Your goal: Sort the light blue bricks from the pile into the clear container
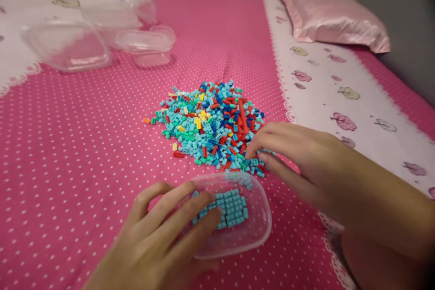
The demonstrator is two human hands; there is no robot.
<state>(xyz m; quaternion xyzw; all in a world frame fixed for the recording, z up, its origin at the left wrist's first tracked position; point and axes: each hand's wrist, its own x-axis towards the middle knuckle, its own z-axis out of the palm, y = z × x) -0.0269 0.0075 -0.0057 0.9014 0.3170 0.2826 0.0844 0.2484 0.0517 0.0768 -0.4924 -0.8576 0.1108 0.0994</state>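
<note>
L hand (159, 229) over tub (260, 224), R hand (301, 152) at brick pile (210, 122); can't tell if fingers grip. Bricks (233, 208) prob. light, stiff; pinch 2 sides.

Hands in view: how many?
2. Left hand: over the light-blue bricks in the near clear container. Right hand: at the right edge of the loose brick pile. No others visible.
</note>
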